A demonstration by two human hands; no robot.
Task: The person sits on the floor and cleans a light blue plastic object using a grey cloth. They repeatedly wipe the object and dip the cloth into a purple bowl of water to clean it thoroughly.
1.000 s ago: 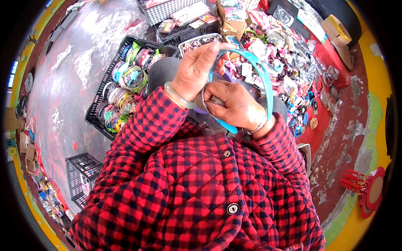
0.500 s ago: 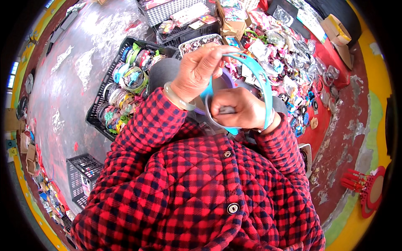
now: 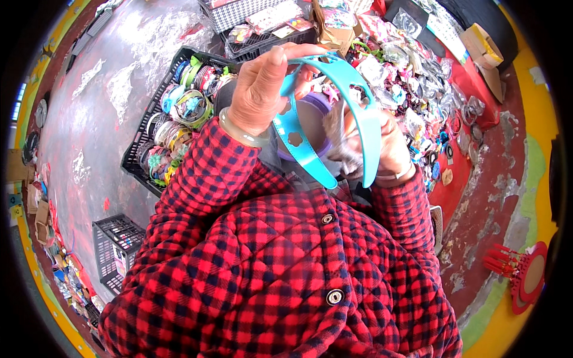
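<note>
My left hand [image 3: 258, 89] is raised in front of my chest and pinches the top of a turquoise plastic headband [image 3: 334, 113] with flower-shaped cut-outs. My right hand [image 3: 391, 146] sits behind the band's right arm, fingers curled around it and around a grey furry piece [image 3: 340, 140]. A purple band [image 3: 319, 104] shows through the arch, held with the rest. A pale bangle is on my left wrist. My red-and-black checked jacket fills the lower half of the view.
A black crate [image 3: 149, 149] full of coloured headbands stands on the grey floor at the left. A heap of packaged hair accessories [image 3: 418, 77] spreads at the upper right. Another black crate [image 3: 116, 244] is at the lower left, a red stand [image 3: 525, 274] at the right.
Both hands have lifted the turquoise headband closer to the camera and tilted it. The left hand has shifted up to the band's top.
</note>
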